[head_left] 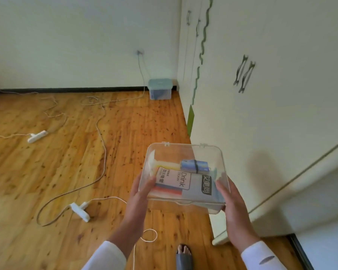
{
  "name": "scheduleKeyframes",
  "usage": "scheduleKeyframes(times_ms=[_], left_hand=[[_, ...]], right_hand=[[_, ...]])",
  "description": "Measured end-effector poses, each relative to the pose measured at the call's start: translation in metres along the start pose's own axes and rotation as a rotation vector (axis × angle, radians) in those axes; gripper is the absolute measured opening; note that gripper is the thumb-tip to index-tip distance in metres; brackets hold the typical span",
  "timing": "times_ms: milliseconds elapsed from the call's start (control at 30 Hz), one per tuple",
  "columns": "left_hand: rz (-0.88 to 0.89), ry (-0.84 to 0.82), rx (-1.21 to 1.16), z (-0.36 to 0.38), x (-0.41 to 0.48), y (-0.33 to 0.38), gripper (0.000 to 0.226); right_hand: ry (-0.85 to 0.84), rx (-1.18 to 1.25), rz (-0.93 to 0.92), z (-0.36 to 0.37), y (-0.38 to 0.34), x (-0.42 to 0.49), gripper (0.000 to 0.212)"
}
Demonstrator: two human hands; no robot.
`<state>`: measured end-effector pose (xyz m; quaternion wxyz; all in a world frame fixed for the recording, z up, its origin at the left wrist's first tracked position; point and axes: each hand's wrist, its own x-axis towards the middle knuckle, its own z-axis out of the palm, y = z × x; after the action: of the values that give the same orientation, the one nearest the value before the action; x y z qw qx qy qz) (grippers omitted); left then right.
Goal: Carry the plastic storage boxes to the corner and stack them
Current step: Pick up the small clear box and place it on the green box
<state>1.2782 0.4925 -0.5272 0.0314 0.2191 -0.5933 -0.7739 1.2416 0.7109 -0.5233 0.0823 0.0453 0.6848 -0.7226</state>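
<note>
Above the wooden floor (66, 162), out in front of the person, a clear box (185, 158) is carried roughly level between both hands. The left hand (139, 193) clasps its left side and the right hand (230, 203) its right side. Each thumb lies on the lid and the fingers seem to wrap underneath, so both hands are closed round the box.

A straw packet (176, 180) and a few small items show through the lid, so the load looks light. The thin plastic is probably stiff but smooth and a little slippery, and the loose contents could slide if it tips. Holding two opposite sides, as now, seems the safest grip.

A blue-lidded box (159, 89) sits on the floor in the far corner, against the wall and just beside the wardrobe (261, 114). Its flat lid looks a fair seat for stacking. Cables (103, 152) and a power strip (80, 210) lie on the floor to the left, a likely trip risk.
</note>
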Motion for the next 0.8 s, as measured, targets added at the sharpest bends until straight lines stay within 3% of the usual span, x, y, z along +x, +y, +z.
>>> scheduleKeyframes(times_ms=[367, 800], left_hand=[[0.026, 0.138, 0.025, 0.040, 0.125, 0.037, 0.019], [0.056, 0.201, -0.032, 0.039, 0.247, 0.078, 0.050]], right_hand=[[-0.161, 0.005, -0.019, 0.017, -0.029, 0.169, 0.036], [-0.220, -0.057, -0.021, 0.069, -0.056, 0.303, 0.047]])
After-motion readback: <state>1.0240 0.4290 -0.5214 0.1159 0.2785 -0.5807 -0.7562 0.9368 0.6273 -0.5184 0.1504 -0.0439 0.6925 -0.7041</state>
